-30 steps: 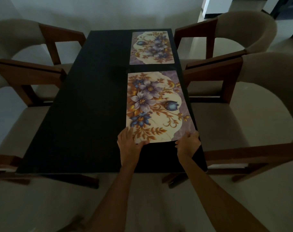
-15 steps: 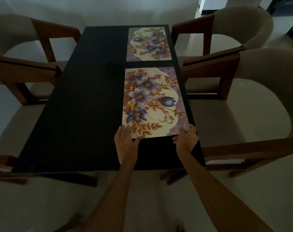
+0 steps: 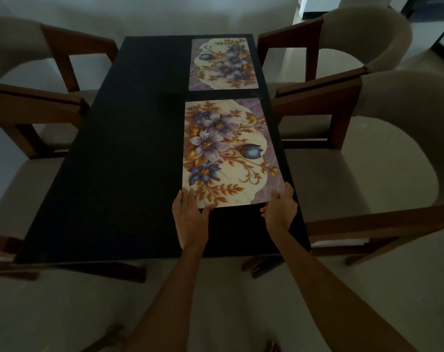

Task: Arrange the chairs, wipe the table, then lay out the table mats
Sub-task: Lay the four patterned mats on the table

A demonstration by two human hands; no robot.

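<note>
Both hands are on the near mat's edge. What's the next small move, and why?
Probably let go: the near mat already lies flat on the table, in line with the far mat. The left hand and right hand hold only its near corners.

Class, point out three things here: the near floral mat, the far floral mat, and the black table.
near floral mat point(image 3: 228, 151), head view, its printed middle
far floral mat point(image 3: 222, 64), head view, its middle
black table point(image 3: 119, 148), head view, bare top

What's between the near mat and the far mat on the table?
Nothing: head view shows only a bare strip of dark table between near mat and far mat.
</note>
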